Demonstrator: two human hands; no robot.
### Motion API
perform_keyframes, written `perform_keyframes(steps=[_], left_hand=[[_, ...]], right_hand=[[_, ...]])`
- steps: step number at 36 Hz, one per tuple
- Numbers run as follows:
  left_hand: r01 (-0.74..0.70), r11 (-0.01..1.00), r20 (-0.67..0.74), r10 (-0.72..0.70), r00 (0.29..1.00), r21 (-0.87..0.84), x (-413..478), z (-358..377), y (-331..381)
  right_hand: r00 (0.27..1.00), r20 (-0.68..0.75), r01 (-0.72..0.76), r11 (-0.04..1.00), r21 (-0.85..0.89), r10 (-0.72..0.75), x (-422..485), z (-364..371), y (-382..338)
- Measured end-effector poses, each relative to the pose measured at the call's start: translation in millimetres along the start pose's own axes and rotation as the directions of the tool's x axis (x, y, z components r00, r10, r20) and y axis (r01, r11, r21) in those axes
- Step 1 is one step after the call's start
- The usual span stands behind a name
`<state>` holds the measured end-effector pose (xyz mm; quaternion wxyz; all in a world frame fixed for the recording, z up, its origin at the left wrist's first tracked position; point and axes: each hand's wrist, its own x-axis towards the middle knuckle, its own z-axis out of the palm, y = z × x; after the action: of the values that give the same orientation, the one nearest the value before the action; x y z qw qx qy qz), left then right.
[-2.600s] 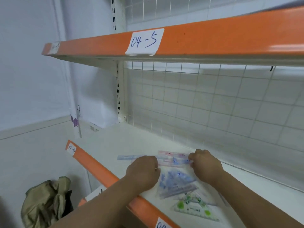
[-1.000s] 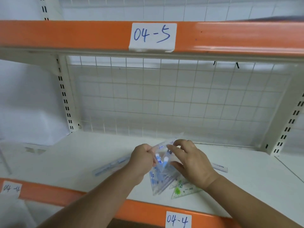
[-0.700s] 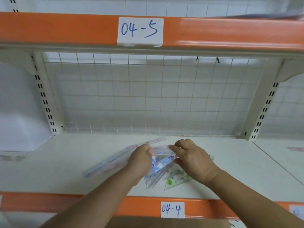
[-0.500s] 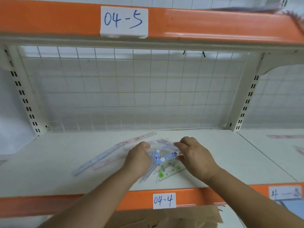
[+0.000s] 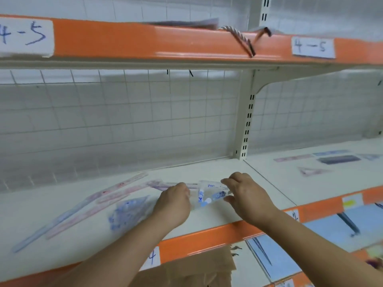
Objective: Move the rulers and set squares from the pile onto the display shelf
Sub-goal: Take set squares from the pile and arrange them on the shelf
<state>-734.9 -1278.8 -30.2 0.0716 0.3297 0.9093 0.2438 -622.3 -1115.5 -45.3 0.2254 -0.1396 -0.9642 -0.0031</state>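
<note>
Both hands hold a clear packet of blue-printed set squares just above the white display shelf. My left hand grips its left end, my right hand pinches its right end. Left of my hands, blurred, lie long pink and blue rulers and a blue set square packet. On the neighbouring shelf section to the right lie more rulers and a set square.
An orange-edged upper shelf labelled 4-5 hangs overhead, with a rope drooping over its edge. A wire grid backs the shelf. A slotted upright divides the sections. Brown cardboard and blue items lie on the shelf below.
My view has swung right. Both hands have carried the set square packet to the right, away from the rulers and the blue packet, which now lie to the left.
</note>
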Motion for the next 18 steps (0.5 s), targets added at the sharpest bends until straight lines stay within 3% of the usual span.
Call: perform_keyframes(steps=[18], left_hand=[[-0.129,0.991,0.067,0.132,0.989,-0.047,12.0,134.5,222.5]], right_hand=[[0.980,0.068,-0.183,0.979,-0.095,0.190,-110.8,-76.2,228.0]])
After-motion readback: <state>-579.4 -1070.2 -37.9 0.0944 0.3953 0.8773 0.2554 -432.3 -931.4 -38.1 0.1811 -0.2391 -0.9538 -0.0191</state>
